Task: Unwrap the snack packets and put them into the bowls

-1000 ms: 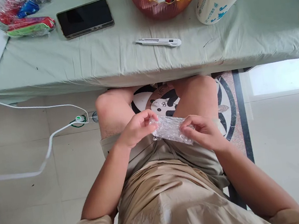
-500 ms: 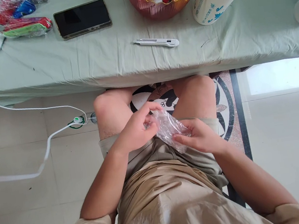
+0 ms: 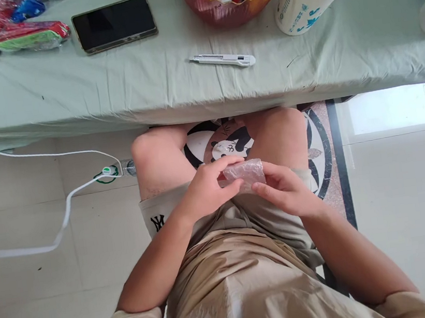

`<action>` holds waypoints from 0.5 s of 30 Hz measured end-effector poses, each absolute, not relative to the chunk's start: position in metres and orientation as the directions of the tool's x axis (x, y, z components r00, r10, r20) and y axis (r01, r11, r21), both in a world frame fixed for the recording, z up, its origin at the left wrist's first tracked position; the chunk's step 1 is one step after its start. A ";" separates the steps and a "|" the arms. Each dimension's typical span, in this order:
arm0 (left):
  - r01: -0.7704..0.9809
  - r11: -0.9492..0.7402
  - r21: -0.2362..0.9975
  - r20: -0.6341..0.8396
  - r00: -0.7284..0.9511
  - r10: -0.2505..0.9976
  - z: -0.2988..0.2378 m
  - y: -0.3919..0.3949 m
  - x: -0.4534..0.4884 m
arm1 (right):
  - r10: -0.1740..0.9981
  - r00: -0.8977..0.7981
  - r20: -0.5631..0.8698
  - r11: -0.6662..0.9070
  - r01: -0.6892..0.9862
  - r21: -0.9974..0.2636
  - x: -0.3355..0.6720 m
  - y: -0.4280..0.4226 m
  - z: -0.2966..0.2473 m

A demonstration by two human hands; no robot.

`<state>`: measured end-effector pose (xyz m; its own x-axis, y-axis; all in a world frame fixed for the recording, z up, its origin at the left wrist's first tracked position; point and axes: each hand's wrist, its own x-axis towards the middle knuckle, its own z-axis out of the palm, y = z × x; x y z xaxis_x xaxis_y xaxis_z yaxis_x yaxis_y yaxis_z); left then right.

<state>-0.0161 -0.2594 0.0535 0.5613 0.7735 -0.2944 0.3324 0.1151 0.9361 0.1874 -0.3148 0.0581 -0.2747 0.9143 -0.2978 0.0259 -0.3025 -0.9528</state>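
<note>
Above my lap, a piece of clear plastic wrap (image 3: 247,171) is bunched into a small, roughly rectangular bundle. My left hand (image 3: 216,184) closes on its left end, the thumb below and the fingers along the top. My right hand (image 3: 283,189) grips the other end between thumb and fingers. The wrap looks crinkled and see-through; whether anything is inside it I cannot make out. Beyond my knees, a white utility knife (image 3: 223,60) lies on the cloth-covered table (image 3: 140,85).
On the table are a phone (image 3: 114,25), a red bowl (image 3: 217,15) of wrapped snacks, a paper cup (image 3: 297,9) with plastic in it, and colourful plastic packets (image 3: 34,36). At left, a white cable (image 3: 67,214) runs above the floor.
The loose, spread-out plastic wrap is now gathered into a compact, flatter bundle. My left hand has moved slightly right and lower, bringing both hands closer together.
</note>
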 end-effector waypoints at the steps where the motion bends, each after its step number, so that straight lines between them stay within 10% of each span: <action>1: 0.310 0.140 0.940 -0.294 0.531 0.795 0.052 -0.259 -0.017 | 0.928 -0.205 -0.310 -0.308 0.041 -0.951 0.189 -0.316 0.055; 15: 0.168 0.127 0.977 -0.201 0.559 0.804 0.063 -0.197 0.000 | 0.959 0.253 -0.131 -0.169 0.134 -0.976 0.202 -0.273 0.060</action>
<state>0.0002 -0.1970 0.0627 0.5592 0.8043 -0.2010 0.1681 0.1274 0.9775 0.2018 -0.2732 0.0600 0.2528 0.9586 -0.1308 0.1343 -0.1687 -0.9765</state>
